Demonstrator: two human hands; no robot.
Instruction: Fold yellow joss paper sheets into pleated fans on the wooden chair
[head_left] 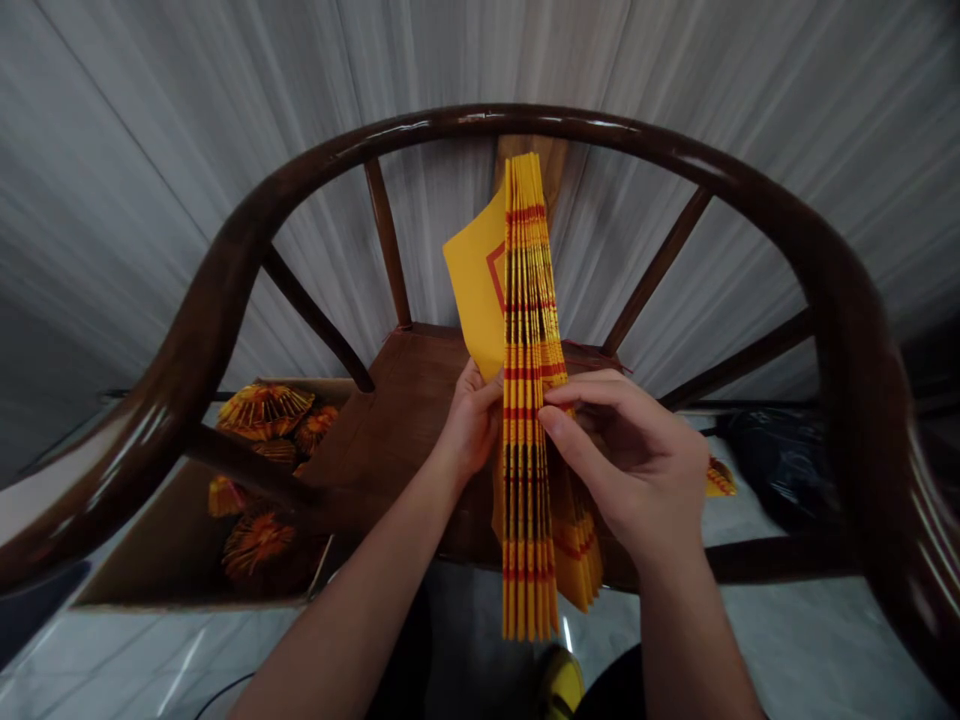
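Gripping a pleated paper bundle (529, 330) upright over a dark wooden chair seat (420, 380), the left hand (472, 422) clasps its left edge while the right hand (624, 462) pinches the folds from the right. Neither hand is released. Risk, by judgement: the loose yellow sheet (476, 280) on the far left and the splayed lower folds look weakly held, so a slackened pinch could let pleats spring open or slide. Bundle narrow and tight, yellow with red bands. Left of the chair, a cardboard box (180, 560) holds paper fans (264, 410); a black bag (780, 465) lies right.
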